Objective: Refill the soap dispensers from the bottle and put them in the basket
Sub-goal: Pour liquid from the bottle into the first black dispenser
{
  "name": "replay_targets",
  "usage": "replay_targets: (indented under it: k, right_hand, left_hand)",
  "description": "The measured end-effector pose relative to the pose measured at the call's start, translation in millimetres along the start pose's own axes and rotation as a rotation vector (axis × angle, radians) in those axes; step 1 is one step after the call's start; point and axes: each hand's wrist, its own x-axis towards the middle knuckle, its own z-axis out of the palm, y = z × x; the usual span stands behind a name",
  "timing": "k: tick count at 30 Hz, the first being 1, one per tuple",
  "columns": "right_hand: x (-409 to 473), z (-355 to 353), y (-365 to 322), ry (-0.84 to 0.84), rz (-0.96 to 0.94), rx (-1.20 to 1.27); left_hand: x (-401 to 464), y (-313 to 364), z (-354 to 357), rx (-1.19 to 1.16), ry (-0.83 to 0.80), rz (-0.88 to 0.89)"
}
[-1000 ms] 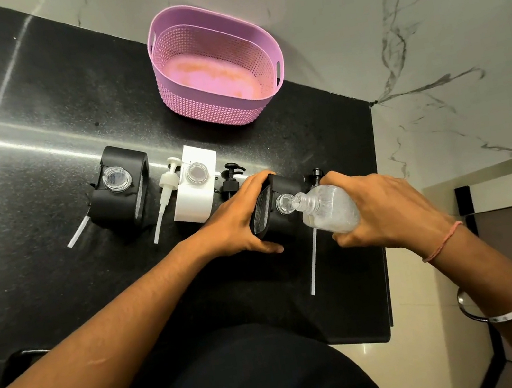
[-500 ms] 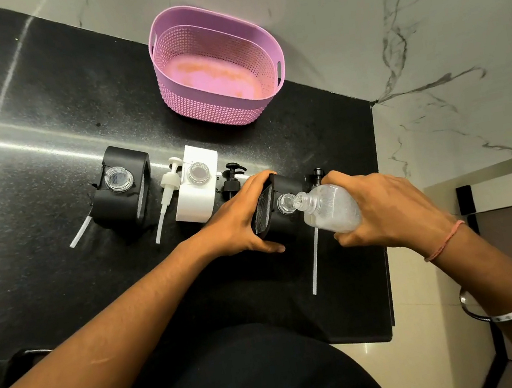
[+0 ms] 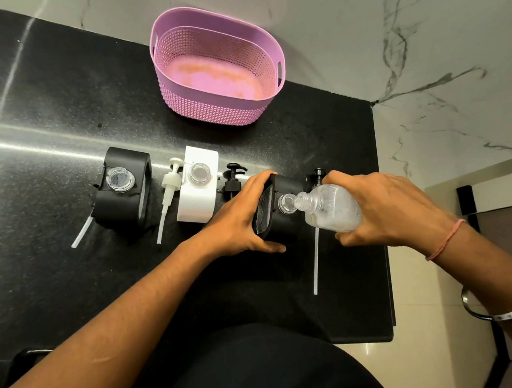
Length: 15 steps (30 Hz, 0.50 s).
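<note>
Two hands work at the centre right of the frame. The left hand [image 3: 238, 220] grips the black dispenser [image 3: 280, 215] by its side, fingers and thumb curled round the body; the right hand [image 3: 385, 206] holds the clear bottle [image 3: 331, 206], tipped almost level, with its neck at the dispenser's open mouth.

Procedure for the pour, as judged from this position:
- Keep the bottle neck seated over the mouth; any gap is likely to put soap on the black shell.
- Hold the dispenser firmly upright with the left hand, since pressure from the bottle could tip it.
- Raise the bottle base gradually. The fill level inside the dark body cannot be read here, so stop early rather than late.
- Lift the neck clear before levelling the bottle.

A pump with a long white tube [image 3: 314, 258] lies just right of the held dispenser, toward the near edge. Left of centre stand a white dispenser [image 3: 200, 191] and a second black dispenser [image 3: 123, 189], both with open mouths, and loose pumps lie beside them. None is in the pink basket [image 3: 223, 107], which sits at upper centre, well apart from the row.

Everything rests on a polished black stone counter [image 3: 17, 132], showing bright streaks of reflected light. Pale veined marble wall [image 3: 385, 2] runs behind it; light floor tiles show at lower right.
</note>
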Motion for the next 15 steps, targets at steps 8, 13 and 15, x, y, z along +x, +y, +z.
replay_targets:
  k: [8,13,15]
  right_hand:
    - [0.6,1.0,1.4,0.001,0.002,0.004]
    - [1.9,1.6,2.1,0.001,0.004,-0.001]
    - [1.4,1.7,1.8,-0.002,0.005,-0.003]
  left_hand:
    - [0.3,0.5,-0.2,0.010,-0.006,-0.001]
    - [0.5,0.0,-0.6,0.021,-0.006,0.002]
    - [-0.1,0.0,-0.9,0.023,-0.005,0.004]
